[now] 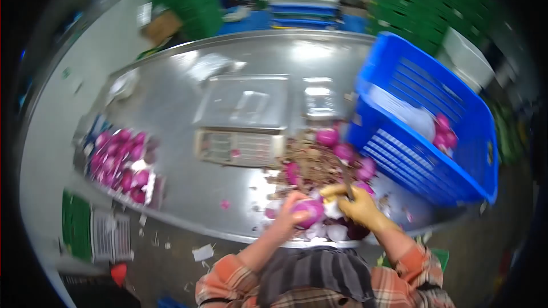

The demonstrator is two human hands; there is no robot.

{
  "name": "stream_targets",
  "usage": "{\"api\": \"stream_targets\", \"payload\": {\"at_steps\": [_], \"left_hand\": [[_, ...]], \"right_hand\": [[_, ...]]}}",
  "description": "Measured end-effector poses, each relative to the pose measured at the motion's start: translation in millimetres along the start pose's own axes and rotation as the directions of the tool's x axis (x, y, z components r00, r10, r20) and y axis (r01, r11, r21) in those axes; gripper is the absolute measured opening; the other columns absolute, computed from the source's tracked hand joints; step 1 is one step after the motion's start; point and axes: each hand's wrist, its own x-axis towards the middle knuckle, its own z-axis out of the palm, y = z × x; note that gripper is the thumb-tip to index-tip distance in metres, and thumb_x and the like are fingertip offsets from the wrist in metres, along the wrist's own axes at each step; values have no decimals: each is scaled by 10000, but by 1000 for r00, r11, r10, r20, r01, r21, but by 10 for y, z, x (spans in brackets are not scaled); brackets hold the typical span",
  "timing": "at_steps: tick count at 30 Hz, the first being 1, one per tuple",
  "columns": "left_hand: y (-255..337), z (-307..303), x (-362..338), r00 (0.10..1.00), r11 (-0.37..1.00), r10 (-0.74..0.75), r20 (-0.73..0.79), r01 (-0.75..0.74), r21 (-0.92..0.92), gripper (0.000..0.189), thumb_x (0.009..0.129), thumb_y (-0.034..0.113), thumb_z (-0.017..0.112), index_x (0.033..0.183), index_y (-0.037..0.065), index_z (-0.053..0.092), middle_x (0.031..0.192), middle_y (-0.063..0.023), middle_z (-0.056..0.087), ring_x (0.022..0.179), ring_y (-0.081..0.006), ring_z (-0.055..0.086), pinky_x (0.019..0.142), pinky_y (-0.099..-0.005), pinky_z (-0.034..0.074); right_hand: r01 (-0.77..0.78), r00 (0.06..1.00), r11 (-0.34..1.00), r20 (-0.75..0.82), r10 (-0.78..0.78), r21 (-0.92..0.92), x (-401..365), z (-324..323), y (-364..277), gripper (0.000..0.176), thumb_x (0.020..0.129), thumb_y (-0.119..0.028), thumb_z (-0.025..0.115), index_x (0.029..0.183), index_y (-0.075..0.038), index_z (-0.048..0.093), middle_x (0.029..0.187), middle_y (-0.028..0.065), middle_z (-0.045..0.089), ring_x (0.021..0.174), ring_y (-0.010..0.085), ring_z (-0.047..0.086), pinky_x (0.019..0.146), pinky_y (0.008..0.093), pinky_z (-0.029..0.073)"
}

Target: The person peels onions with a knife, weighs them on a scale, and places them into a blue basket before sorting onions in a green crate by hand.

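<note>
My left hand [289, 212], bare, is wrapped round a red onion [309, 212] near the table's front edge. Close beside it, my right hand [358, 205] in a yellowish glove is closed on a knife [346, 178], whose dark blade points up and away from me. Something whitish shows between the two hands, too blurred to name. Beyond them lies a heap of brown onion skins [311, 162], with whole red onions such as this one [327, 137] around it. Pale peeled pieces [337, 232] lie below my hands at the edge.
A blue basket [422, 157] with several red onions [444, 132] inside stands tilted on the right. At the left end of the metal table [177, 177], a clear-wrapped batch of red onions [119, 159] sits. A metal tray [244, 101] lies mid-table. Green crates [428, 0] are stacked behind.
</note>
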Motion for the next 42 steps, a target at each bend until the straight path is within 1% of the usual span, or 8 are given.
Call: {"api": "stream_targets", "payload": {"at_steps": [2,5,11,18,26,34,38,42], "left_hand": [[91,19,-38,998,987,-57,31,61,-149,647,686,340,770,1182,128,413,1040,-129,567,736,-218,619,391,-255,433],[89,-39,9,996,998,-60,64,58,39,677,717,347,759,1242,109,404,1015,-105,568,667,-161,590,412,-228,429],[112,86,29,988,986,-126,93,114,120,582,788,315,659,1255,67,415,962,-70,571,676,-104,570,469,-203,432],[22,33,102,968,970,-13,251,-49,238,671,673,251,725,1245,40,441,1083,-95,570,906,-182,609,639,-277,526],[-3,252,203,965,823,-86,246,208,-529,661,906,458,559,1398,82,330,1300,-152,498,1144,-325,552,880,-469,532],[30,280,234,968,810,240,-73,-158,565,479,838,302,698,1159,40,456,1002,-108,587,769,-145,604,653,-267,508],[-13,184,198,958,801,254,-134,-131,584,409,765,218,759,1038,37,513,946,-98,602,838,-139,598,718,-275,503],[-13,116,189,946,753,310,-92,-185,632,435,731,238,773,1034,32,538,938,-91,606,857,-159,596,772,-306,490]], "right_hand": [[131,959,924,-192,-211,-360,54,-200,119,573,822,-278,653,1326,-56,493,1266,171,572,1141,288,563,982,354,421],[331,933,916,-63,-353,-227,-53,-135,69,886,759,-493,730,1437,-81,335,1438,174,405,1332,256,393,1089,345,317],[561,821,768,94,-563,-308,-93,146,27,650,848,-422,653,1387,-135,430,1296,193,536,1188,313,535,969,351,445],[239,941,958,-206,-268,-158,67,50,282,601,886,-337,605,1411,-144,384,1318,205,509,1191,333,522,966,362,442],[302,939,935,-114,-325,-185,-153,80,-32,854,759,-521,709,1448,-181,336,1425,152,428,1237,306,502,975,366,425],[507,819,840,-197,-539,-191,-5,265,155,703,765,-324,749,1364,-122,442,1230,170,514,1146,300,519,959,364,437],[395,917,914,-102,-387,89,-2,309,81,726,729,-297,736,1373,-149,435,1249,141,509,1156,237,512,965,362,428],[43,999,976,21,-49,212,-110,231,-73,739,697,-175,708,1382,-222,433,890,35,626,610,112,568,562,263,482]]}}
